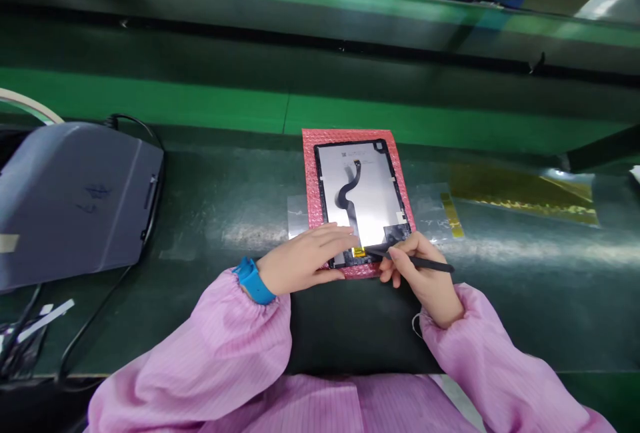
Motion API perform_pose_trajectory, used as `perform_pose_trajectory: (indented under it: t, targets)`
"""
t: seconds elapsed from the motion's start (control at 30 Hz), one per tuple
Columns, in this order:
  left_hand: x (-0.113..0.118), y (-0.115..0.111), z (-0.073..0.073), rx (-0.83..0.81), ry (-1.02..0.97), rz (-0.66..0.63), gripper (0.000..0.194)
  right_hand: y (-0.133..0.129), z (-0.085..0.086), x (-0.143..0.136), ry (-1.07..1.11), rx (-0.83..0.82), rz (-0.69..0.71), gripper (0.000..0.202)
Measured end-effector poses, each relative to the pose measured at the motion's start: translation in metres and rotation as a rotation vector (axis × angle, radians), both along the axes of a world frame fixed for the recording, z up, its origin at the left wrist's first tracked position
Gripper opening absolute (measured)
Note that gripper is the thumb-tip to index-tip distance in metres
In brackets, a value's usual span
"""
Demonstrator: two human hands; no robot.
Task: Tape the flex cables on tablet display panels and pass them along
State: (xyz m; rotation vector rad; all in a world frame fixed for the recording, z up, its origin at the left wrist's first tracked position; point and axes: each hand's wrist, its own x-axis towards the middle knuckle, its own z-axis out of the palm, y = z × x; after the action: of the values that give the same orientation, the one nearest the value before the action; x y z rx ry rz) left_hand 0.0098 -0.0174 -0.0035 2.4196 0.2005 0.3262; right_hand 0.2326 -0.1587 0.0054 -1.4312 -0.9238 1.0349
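Note:
A tablet display panel [376, 200] lies with its silver back up on a pink bubble-wrap sheet [311, 186]. A dark flex cable [345, 196] curves down its middle toward a patch of yellow tape [359, 252] at the near edge. My left hand [313, 253] rests flat over the panel's lower left, its fingers stretched out beside the tape. Pinched in my right hand [417, 273] is a black stick-like tool [430, 264], probably tweezers or a spudger. Its tip reaches the panel's near edge, close to the yellow tape. A blue wristband [254, 281] circles my left wrist.
A grey machine [80, 200] with cables stands on the left of the green bench [210, 220]. Sheets of amber film [525, 193] and a small amber strip [452, 215] lie to the right. A raised ledge [225, 103] runs along the back.

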Motion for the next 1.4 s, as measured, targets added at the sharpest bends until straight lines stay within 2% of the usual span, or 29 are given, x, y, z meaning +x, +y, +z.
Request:
perform_pose_trajectory:
  t: [0.57, 1.0, 1.4]
  targets:
    - [-0.0003, -0.0010, -0.0007, 0.001, -0.027, 0.012, 0.057, -0.0023, -0.0031, 0.0005, -0.093, -0.028, 0.026, 0.032]
    - [0.0017, 0.0007, 0.0018, -0.023, -0.013, -0.030, 0.050, -0.0038, -0.0057, 0.0020, -0.101, -0.036, 0.030, 0.029]
    - [0.0039, 0.0022, 0.0030, 0.101, -0.040, -0.077, 0.039, -0.0036, -0.0048, 0.0017, -0.113, -0.053, 0.040, 0.028]
